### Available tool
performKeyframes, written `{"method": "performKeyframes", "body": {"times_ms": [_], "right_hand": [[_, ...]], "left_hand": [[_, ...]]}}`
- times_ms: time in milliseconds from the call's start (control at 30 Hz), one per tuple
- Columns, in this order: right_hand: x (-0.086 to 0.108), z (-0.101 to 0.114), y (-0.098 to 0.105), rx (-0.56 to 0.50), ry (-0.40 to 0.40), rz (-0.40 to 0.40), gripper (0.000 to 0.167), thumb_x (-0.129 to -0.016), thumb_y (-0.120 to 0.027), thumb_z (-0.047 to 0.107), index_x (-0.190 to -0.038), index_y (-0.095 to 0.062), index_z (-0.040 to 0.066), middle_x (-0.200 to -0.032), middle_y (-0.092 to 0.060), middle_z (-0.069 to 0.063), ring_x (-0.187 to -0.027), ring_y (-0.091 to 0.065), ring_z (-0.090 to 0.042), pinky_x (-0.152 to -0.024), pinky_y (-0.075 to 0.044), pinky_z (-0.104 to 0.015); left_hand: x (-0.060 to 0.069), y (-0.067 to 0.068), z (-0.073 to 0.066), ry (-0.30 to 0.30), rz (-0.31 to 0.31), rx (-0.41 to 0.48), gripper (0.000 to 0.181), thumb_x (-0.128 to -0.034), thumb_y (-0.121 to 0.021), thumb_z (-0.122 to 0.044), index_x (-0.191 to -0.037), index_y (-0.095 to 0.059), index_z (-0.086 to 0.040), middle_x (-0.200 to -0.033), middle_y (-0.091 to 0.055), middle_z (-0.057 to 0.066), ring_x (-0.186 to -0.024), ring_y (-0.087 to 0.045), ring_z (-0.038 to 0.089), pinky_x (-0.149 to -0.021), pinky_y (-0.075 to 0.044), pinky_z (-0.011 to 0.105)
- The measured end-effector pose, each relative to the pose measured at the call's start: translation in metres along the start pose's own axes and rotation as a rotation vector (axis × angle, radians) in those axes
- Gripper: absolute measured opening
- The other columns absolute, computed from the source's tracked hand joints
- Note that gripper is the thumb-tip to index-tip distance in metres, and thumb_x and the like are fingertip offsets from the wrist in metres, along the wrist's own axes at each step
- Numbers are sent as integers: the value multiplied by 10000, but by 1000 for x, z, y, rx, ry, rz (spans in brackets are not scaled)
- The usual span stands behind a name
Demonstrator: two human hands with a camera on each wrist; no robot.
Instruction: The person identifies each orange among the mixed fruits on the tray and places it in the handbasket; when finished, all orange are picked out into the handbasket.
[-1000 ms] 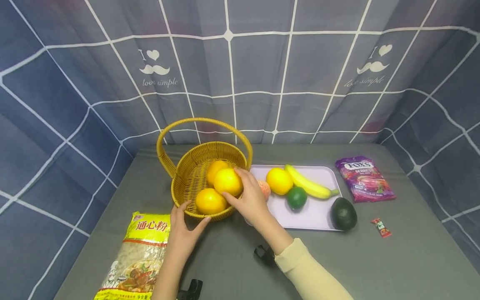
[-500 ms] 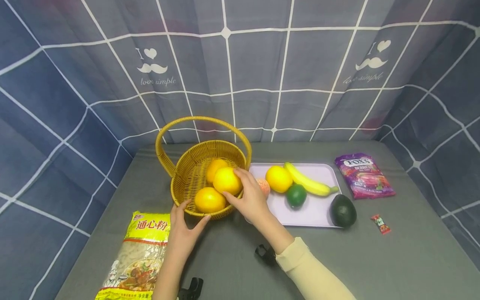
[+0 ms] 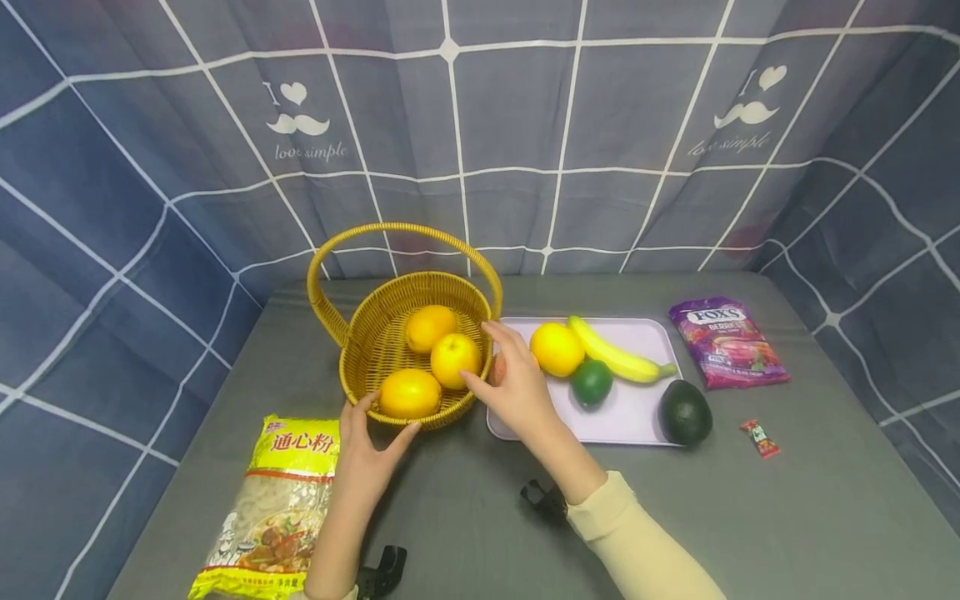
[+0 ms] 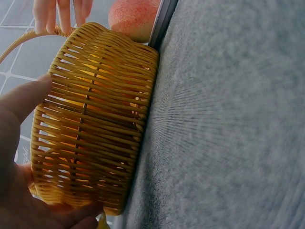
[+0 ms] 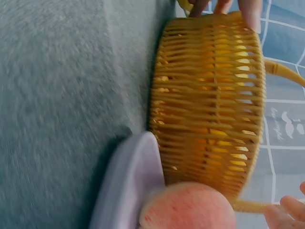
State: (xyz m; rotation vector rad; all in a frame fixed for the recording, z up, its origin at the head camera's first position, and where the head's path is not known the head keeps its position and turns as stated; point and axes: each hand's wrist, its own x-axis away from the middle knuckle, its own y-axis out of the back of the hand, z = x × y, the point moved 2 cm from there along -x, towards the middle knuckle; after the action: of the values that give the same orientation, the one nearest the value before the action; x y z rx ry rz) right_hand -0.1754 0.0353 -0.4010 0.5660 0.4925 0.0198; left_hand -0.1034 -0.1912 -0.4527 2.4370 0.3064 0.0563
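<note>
Lying in basket (image 3: 381, 342): fruits (image 3: 410, 393) (three, yellow).

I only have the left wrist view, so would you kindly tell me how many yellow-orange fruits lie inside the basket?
Observer: The head view shows three yellow-orange fruits inside the basket.
Operator: Thank you; is the right hand, whose fingertips I glimpse, holding a fruit?
Observer: It does not appear to be; its thumb and index finger are spread apart by the basket's right rim.
Operator: And beyond the peach, what does the tray carry?
Observer: A banana lies on it, among other fruits.
</note>
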Motion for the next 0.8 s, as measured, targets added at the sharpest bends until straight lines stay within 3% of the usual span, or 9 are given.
{"method": "performKeyframes", "body": {"times_ms": [200,400,633,800], "right_hand": [[0,-2,23,-40,-78,-36,689,-804,-790,264,-1403,-480,118,-1446,-445,-41,-1288,-452,-215,-1036,-392,-405],[-5,-16,50,-9,-116,-125,694,-801,-795,222,-1408,-476,112,-1438,-452,-48,-1293,-444,-231,-1056,-367,-406],[-9,-46,71,29,-159,-214,694,-790,-803,184,-1390,-479,54,-1401,-474,-114,-1264,-466,-308,-1045,-379,-423],[-9,-67,76,42,-235,-204,699,-810,-784,209,-1405,-455,53,-1399,-462,-141,-1225,-480,-388,-1031,-391,-453]], "left_hand": [[-1,1,-2,6,4,-11,829,-808,-727,-525,-1443,-328,-173,-1571,-77,220,-1404,-170,442,-1015,-284,655],[-1,1,0,10,14,-3,840,-808,-717,-542,-1455,-314,-190,-1580,-51,203,-1411,-150,436,-1020,-273,659],[-1,1,1,12,20,7,848,-805,-711,-556,-1462,-308,-203,-1586,-40,185,-1413,-143,437,-1013,-272,669],[0,1,1,13,15,9,839,-807,-715,-546,-1459,-312,-206,-1586,-43,181,-1410,-149,443,-1007,-273,677]]}}
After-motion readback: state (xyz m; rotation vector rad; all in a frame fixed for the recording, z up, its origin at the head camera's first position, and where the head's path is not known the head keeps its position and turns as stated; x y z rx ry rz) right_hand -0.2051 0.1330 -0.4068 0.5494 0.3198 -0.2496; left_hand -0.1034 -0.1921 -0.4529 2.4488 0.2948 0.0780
